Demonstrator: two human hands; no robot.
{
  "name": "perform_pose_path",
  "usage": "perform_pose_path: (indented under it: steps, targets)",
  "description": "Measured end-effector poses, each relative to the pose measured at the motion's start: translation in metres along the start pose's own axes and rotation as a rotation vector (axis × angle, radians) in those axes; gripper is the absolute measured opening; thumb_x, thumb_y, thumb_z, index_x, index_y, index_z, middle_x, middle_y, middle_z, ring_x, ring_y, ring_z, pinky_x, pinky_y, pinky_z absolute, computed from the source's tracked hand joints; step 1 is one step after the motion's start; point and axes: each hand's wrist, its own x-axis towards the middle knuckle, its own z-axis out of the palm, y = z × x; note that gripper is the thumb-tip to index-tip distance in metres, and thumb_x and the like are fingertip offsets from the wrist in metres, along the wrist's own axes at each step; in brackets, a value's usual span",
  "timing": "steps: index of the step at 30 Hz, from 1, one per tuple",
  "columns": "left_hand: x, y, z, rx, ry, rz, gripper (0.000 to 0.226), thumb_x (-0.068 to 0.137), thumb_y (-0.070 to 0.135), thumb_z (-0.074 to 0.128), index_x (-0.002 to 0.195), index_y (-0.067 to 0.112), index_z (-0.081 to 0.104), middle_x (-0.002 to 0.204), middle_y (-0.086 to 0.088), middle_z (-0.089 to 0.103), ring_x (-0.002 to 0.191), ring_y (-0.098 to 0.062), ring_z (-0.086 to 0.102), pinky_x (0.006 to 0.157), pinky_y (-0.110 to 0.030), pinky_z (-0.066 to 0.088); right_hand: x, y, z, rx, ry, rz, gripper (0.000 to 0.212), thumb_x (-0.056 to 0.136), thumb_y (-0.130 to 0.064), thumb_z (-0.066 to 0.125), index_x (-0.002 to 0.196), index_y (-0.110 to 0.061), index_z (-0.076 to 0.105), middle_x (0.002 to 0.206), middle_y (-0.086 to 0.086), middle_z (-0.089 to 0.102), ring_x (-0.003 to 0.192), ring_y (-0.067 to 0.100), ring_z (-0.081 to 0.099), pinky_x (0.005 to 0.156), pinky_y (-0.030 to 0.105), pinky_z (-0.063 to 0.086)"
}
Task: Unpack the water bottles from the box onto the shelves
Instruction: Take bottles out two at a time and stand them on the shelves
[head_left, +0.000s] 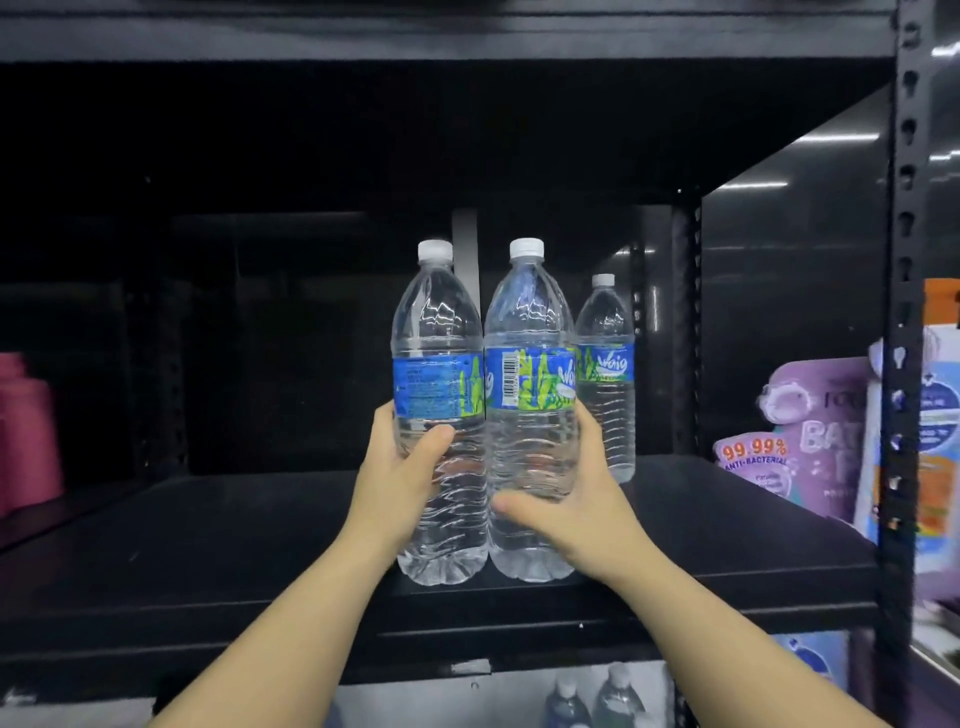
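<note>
Two clear water bottles with white caps and blue-green labels stand upright side by side over the front of a black shelf (208, 545). My left hand (400, 467) grips the left bottle (439, 332) around its lower half. My right hand (582, 499) grips the right bottle (530, 332) from the right side, thumb across its front. Whether their bases touch the shelf board I cannot tell. A third bottle (608, 374) of the same kind stands farther back on the shelf, just right of the pair. The box is out of view.
Purple anti-bacterial refill pouches (779, 447) sit at the right beyond the black perforated upright (904, 260). A pink object (26, 431) shows at the far left. More bottles (592, 696) stand on the shelf below. The shelf's back is dark.
</note>
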Motion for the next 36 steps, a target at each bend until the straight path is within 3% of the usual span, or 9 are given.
perform_pose_path:
  steps: [2, 6, 10, 15, 19, 24, 28, 33, 36]
  targets:
    - [-0.002, 0.004, 0.003, -0.007, -0.01, -0.014, 0.068, 0.075, 0.045, 0.069, 0.138, 0.024, 0.051, 0.119, 0.013, 0.07, 0.097, 0.01, 0.07, 0.071, -0.009, 0.052, 0.0, 0.003, -0.004, -0.012, -0.059, 0.016, 0.133, 0.063, -0.032, 0.1, 0.159, -0.052, 0.01, 0.139, -0.031, 0.057, 0.123, -0.013, 0.058, 0.108, 0.021, 0.044]
    - [-0.007, 0.014, 0.012, 0.011, 0.01, -0.056, 0.066, 0.078, 0.036, 0.067, 0.138, 0.023, 0.043, 0.122, 0.011, 0.065, 0.09, 0.015, 0.068, 0.076, -0.02, 0.05, 0.001, 0.005, -0.013, -0.01, -0.101, 0.017, 0.133, 0.057, -0.04, 0.099, 0.156, -0.056, 0.011, 0.137, -0.024, 0.062, 0.123, -0.003, 0.063, 0.115, 0.036, 0.047]
    - [-0.009, 0.017, 0.027, 0.108, 0.07, -0.105, 0.061, 0.091, 0.018, 0.082, 0.128, 0.019, 0.035, 0.113, 0.008, 0.065, 0.077, 0.019, 0.067, 0.067, -0.011, 0.05, 0.005, 0.012, -0.026, 0.008, -0.115, 0.022, 0.135, 0.054, -0.044, 0.1, 0.154, -0.057, 0.01, 0.137, -0.02, 0.064, 0.122, 0.001, 0.065, 0.114, 0.039, 0.048]
    - [-0.014, 0.005, 0.042, 0.166, 0.024, -0.131, 0.078, 0.072, 0.014, 0.097, 0.118, 0.03, 0.035, 0.116, 0.005, 0.073, 0.095, -0.001, 0.075, 0.089, -0.029, 0.055, 0.01, 0.023, -0.04, 0.031, -0.085, 0.042, 0.135, 0.057, -0.044, 0.1, 0.158, -0.049, 0.012, 0.13, -0.022, 0.068, 0.111, -0.006, 0.068, 0.107, 0.031, 0.051]
    - [-0.017, -0.007, 0.042, 0.206, 0.021, -0.166, 0.099, 0.048, 0.045, 0.106, 0.126, 0.052, 0.045, 0.132, 0.003, 0.067, 0.114, -0.014, 0.073, 0.098, -0.042, 0.058, 0.011, 0.031, -0.043, 0.074, -0.082, 0.097, 0.118, 0.059, -0.043, 0.1, 0.151, -0.046, 0.026, 0.125, -0.021, 0.072, 0.11, -0.002, 0.07, 0.106, 0.036, 0.052]
    - [-0.012, -0.013, 0.039, 0.133, -0.028, -0.228, 0.085, 0.071, 0.025, 0.091, 0.141, 0.037, 0.047, 0.117, 0.006, 0.078, 0.109, -0.018, 0.076, 0.097, -0.045, 0.059, 0.014, 0.037, -0.039, 0.013, -0.029, 0.142, 0.122, 0.043, -0.072, 0.095, 0.147, -0.041, 0.038, 0.14, -0.008, 0.06, 0.121, 0.013, 0.066, 0.105, 0.046, 0.054]
    - [-0.012, -0.014, 0.042, 0.167, -0.016, -0.273, 0.093, 0.068, 0.027, 0.097, 0.134, 0.029, 0.032, 0.114, 0.002, 0.075, 0.099, -0.01, 0.077, 0.095, -0.038, 0.059, 0.013, 0.038, -0.038, 0.004, -0.022, 0.139, 0.116, 0.046, -0.068, 0.095, 0.143, -0.04, 0.038, 0.14, -0.011, 0.061, 0.121, 0.011, 0.066, 0.106, 0.044, 0.054]
    - [-0.01, -0.021, 0.042, 0.157, -0.04, -0.268, 0.09, 0.057, 0.018, 0.1, 0.127, 0.028, 0.044, 0.103, 0.003, 0.08, 0.094, -0.01, 0.078, 0.087, -0.035, 0.06, 0.008, 0.032, -0.043, 0.03, 0.003, 0.143, 0.111, 0.051, -0.044, 0.105, 0.137, -0.039, 0.034, 0.121, -0.022, 0.069, 0.106, -0.005, 0.068, 0.097, 0.028, 0.053]
    - [-0.006, -0.024, 0.041, 0.081, -0.052, -0.28, 0.083, 0.053, 0.018, 0.089, 0.126, 0.022, 0.05, 0.105, -0.003, 0.079, 0.093, -0.014, 0.078, 0.081, -0.034, 0.058, 0.007, 0.03, -0.043, 0.001, 0.045, 0.138, 0.105, 0.051, -0.043, 0.103, 0.131, -0.036, 0.034, 0.12, -0.021, 0.065, 0.106, -0.003, 0.065, 0.093, 0.03, 0.053]
